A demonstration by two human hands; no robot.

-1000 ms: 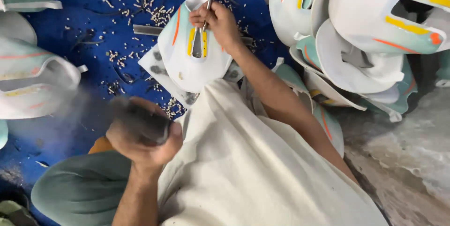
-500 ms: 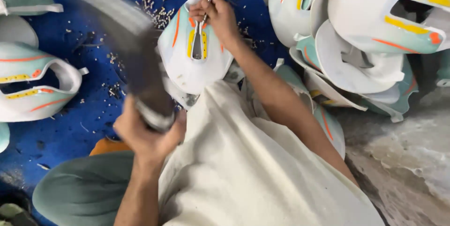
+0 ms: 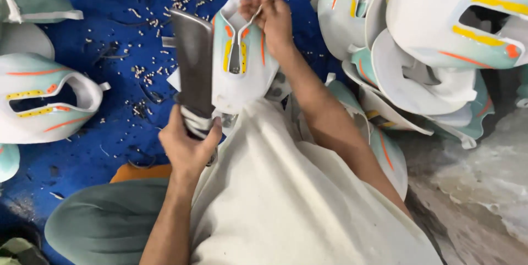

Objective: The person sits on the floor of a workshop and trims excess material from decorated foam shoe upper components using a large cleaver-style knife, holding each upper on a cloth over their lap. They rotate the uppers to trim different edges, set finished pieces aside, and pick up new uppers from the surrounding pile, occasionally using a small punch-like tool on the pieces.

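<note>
Gripping the wrapped handle tightly, the left hand (image 3: 187, 147) is holding a heavy dark mallet (image 3: 193, 64), which is now lying down against the left edge of the shoe upper (image 3: 242, 61); half a second ago it was raised high and blurred, so the blow is probably just landing. This white, mint and orange upper is resting on the white cloth (image 3: 286, 199) over the person's lap. The right hand (image 3: 272, 17) is pinching a thin metal punch (image 3: 258, 9) at the upper's top end, fingers closed on it. Many small punched scraps (image 3: 143, 72) are lying on the blue mat (image 3: 110, 34).
</note>
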